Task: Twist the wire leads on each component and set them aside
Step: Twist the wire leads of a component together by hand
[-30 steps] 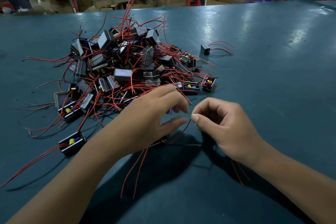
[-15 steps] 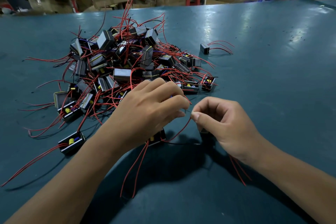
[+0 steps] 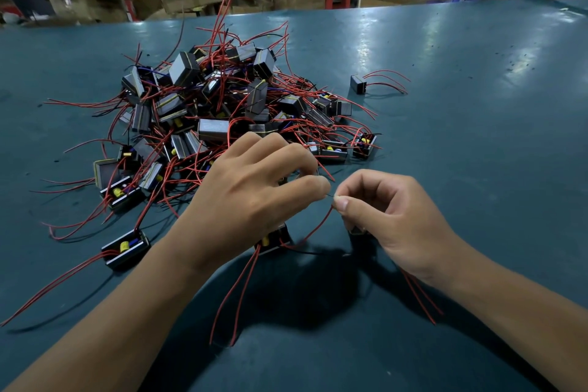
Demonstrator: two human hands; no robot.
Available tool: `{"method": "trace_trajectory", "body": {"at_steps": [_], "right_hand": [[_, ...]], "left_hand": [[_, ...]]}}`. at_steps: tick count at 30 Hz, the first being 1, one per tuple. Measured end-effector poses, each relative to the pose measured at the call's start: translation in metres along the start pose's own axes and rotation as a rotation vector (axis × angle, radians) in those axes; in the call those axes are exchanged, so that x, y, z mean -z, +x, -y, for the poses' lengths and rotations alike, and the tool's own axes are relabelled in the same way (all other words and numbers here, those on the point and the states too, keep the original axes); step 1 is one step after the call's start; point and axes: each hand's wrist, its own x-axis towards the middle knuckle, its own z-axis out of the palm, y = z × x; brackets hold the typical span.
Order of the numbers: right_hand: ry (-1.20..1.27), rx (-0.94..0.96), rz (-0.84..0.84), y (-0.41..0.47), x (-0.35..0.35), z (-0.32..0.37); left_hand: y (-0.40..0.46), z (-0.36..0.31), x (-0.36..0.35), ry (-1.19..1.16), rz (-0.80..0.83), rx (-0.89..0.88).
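Bare tip of thin red wire lead (image 3: 318,224) is pinched between left hand (image 3: 251,197) and right hand (image 3: 391,216) for twisting, its small black box component (image 3: 273,240) kept under left palm, pile of untwisted components (image 3: 222,111) at 11 o'clock.

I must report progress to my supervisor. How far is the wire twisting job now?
Done, apparently: one component lies apart on the table, right of the pile. In hand: the left hand and right hand pinch a red lead of the component beneath them. Left: the big pile, nearly everything.
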Motion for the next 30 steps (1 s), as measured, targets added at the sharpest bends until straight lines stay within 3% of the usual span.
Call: {"method": "trace_trajectory", "body": {"at_steps": [14,18,24,30], "right_hand": [[-0.025,-0.008,-0.001,0.000,0.003,0.000],[-0.020,-0.004,-0.011,-0.002,0.001,0.000],[-0.250,0.118,-0.013,-0.004,0.001,0.000],[-0.447,0.237,-0.016,-0.005,0.000,0.001]], "left_hand": [[0.006,-0.005,0.005,0.047,0.021,-0.011],[0.010,-0.008,0.007,-0.127,0.094,0.135],[0.010,-0.009,0.014,-0.387,0.292,0.392],[0.014,-0.009,0.017,-0.916,0.452,0.828]]}}
